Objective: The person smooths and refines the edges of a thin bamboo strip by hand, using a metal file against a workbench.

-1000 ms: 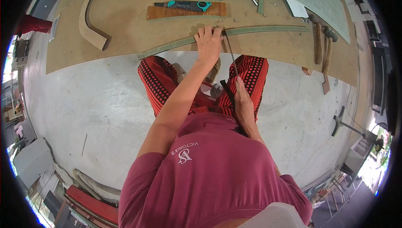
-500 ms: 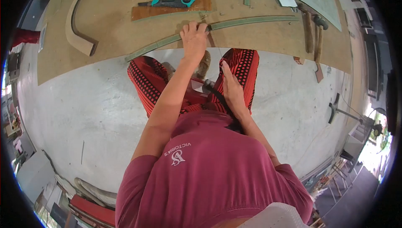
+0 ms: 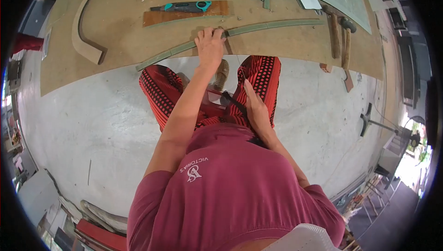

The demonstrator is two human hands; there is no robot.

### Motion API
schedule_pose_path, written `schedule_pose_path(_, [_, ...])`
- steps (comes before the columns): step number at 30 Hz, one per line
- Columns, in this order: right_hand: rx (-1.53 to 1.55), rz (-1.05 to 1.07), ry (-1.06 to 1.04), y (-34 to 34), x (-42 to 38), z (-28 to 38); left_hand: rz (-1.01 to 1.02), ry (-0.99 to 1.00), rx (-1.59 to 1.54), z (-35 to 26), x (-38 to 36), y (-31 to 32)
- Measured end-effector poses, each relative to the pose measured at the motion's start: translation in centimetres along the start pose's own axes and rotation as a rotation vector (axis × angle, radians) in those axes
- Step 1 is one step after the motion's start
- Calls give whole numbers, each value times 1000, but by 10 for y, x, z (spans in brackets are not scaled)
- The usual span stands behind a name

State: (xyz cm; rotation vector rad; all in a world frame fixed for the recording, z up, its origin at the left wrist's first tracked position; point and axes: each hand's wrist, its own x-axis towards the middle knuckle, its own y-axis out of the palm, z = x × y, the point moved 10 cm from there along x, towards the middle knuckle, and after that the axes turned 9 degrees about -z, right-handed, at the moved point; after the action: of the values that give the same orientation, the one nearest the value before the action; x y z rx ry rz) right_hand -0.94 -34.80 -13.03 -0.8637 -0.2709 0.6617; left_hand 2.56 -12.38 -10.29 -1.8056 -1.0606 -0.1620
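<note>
My left hand (image 3: 210, 48) presses with curled fingers on a long, bent green-edged strip (image 3: 277, 25) that lies along the near side of the table. A dark spot marks the strip right beside those fingertips. Lower down, over the right thigh, my right hand (image 3: 257, 109) is closed around a black-handled hand saw (image 3: 236, 104). Its thin blade appears edge-on as a fine line running up toward the strip. Beyond the strip, a teal-and-black power tool (image 3: 182, 6) rests on a brown wooden piece (image 3: 161, 19).
A curved pale piece (image 3: 78, 32) lies at the table's left. Hammers (image 3: 347, 38) sit at the right edge, with light green sheets (image 3: 341, 6) behind them. My knees reach the table's near edge over a grey concrete floor (image 3: 92, 112). A stand (image 3: 380, 124) is at right.
My right hand has drawn back slightly toward my body, showing more of the thin blade. The left hand stays on the strip. The whole view has shifted a little.
</note>
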Motion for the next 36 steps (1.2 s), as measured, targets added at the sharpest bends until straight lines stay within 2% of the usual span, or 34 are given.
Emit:
schedule_pose_path(2, [59,35,63,2,-2,-4,22,-33,12,4,-1,2])
schedule_pose_path(4, [95,-168,-151,-12,13,14,28,-34,13,4,-2,4])
schedule_pose_path(8, [149,-128,-105,-5,25,11,21,-28,2,5,-1,1])
schedule_pose_path(10, [134,-157,-131,-11,6,10,17,-31,-2,4,-1,3])
schedule_pose_path(12, [71,57,68,3,-10,-10,16,-47,0,5,1,4])
schedule_pose_path(13, [80,-173,-173,-20,-5,13,32,-51,1,6,-2,5])
schedule_pose_path(17, [136,-124,-108,-10,26,6,33,-30,-9,3,-1,3])
schedule_pose_path(21, [135,-131,-125,-16,15,4,62,-31,11,0,-5,0])
schedule_pose_path(26, [63,11,8,-3,33,4,72,-44,19,1,-11,6])
schedule_pose_path(30, [99,-67,-29,4,29,-6,22,14,18,-2,-11,-4])
schedule_pose_path(33, [70,-40,-16,3,-3,-20,2,6,3,-3,-4,-3])
schedule_pose_path(36, [61,-4,23,-1,13,-8,15,3,10,-2,-9,-1])
